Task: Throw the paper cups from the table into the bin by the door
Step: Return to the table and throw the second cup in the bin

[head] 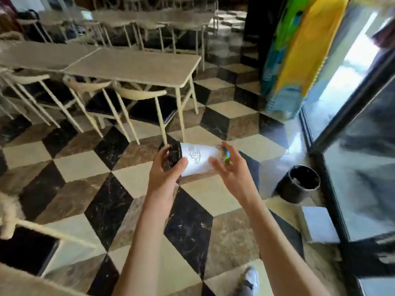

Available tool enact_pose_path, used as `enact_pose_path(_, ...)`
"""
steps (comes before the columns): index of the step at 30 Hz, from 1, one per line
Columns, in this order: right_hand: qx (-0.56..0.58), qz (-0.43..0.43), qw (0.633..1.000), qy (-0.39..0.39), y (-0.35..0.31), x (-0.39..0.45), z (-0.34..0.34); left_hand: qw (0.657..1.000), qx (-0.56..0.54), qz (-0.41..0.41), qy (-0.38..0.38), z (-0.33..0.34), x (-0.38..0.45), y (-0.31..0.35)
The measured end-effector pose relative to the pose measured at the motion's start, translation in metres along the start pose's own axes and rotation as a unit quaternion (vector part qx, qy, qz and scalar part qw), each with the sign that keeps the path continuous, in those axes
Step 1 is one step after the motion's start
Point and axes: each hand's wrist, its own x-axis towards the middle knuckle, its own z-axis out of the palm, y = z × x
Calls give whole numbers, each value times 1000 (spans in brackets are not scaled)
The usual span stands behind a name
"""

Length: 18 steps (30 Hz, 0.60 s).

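Observation:
A white paper cup with a black lid and a line drawing lies sideways in mid-air between my hands. My left hand grips its lidded end. My right hand is at the cup's bottom end with fingers spread; something small and green-blue shows there by the fingers. The black round bin stands on the floor to the right of my hands, beside the glass door. It seems to hold some light scraps.
Beige tables and cream chairs fill the room to the far left. A colourful panel stands by the doorway. A white block lies near the bin. My shoe shows on the checkered floor.

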Motion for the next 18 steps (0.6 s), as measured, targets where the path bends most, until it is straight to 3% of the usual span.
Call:
enact_pose_path(10, -26, 26, 986, 161, 47, 64, -280, 980, 36, -31, -195, 290, 80, -50)
enact_pose_path(18, -30, 66, 961, 268, 97, 105, -413, 950, 70, -34, -304, 447, 132, -95)
